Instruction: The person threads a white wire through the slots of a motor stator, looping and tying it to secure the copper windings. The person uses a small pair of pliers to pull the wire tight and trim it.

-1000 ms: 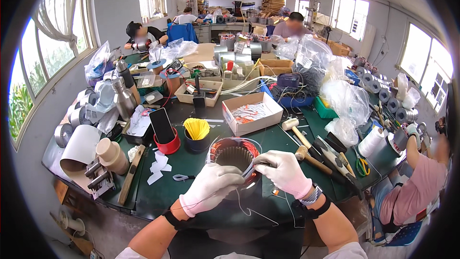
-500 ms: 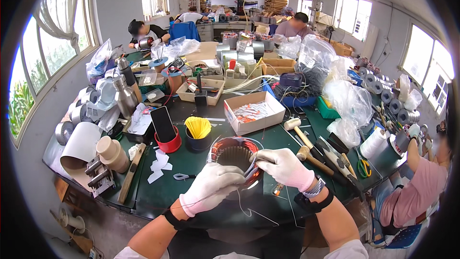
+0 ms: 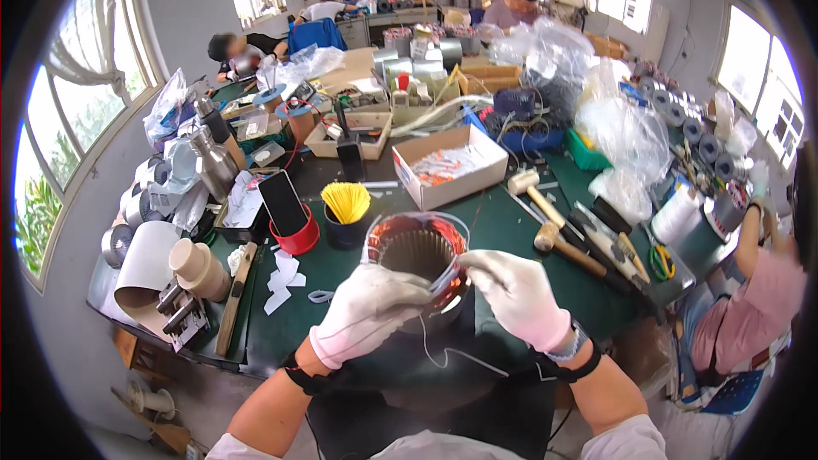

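A round motor stator (image 3: 415, 249) with orange-copper windings and a slotted grey bore stands before me at the table's near side. My left hand (image 3: 371, 307), in a white glove, is closed at the stator's near left rim, and a thin dark red wire passes by it. At the right rim, the gloved thumb and fingers of my right hand (image 3: 521, 296) pinch a winding lead; their tips partly hide it. A pale looped lead (image 3: 439, 358) hangs from the stator's near side toward the table edge.
Behind the stator are a dark cup of yellow strips (image 3: 345, 204), a phone (image 3: 283, 202) in a red holder, and a white carton (image 3: 450, 169). Mallets (image 3: 554, 240) and green-yellow scissors (image 3: 660, 261) lie right. A wooden stick (image 3: 236, 300) is left. Other people sit nearby.
My view has shifted slightly. My right hand has moved a little to the right, its fingertips still at the stator's right rim. The left hand stays against the stator's near side.
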Demonstrator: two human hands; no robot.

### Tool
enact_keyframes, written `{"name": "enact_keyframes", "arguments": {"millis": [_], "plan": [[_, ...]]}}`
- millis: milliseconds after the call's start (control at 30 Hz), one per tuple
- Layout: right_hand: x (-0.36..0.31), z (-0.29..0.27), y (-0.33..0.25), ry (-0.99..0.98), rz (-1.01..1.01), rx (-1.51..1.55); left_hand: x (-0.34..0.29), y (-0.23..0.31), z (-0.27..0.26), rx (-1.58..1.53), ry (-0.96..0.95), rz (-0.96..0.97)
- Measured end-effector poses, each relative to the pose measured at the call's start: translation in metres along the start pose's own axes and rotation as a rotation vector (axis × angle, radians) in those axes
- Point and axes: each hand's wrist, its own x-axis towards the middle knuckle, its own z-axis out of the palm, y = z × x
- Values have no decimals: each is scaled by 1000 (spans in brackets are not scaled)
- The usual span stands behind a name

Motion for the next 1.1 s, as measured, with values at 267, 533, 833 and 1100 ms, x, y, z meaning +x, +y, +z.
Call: {"name": "enact_keyframes", "arguments": {"millis": [267,533,833,1100], "plan": [[-88,31,4,47,161,35,-7,-11,11,-7,55,-78],[-70,54,-9,123,20,-164,-12,-11,18,-19,121,-139],[-43,25,-30,-241,-91,-281,-13,-3,13,66,85,-89],[9,18,-35,-70,-424,-833,-10,-1,14,32,94,-27]]}}
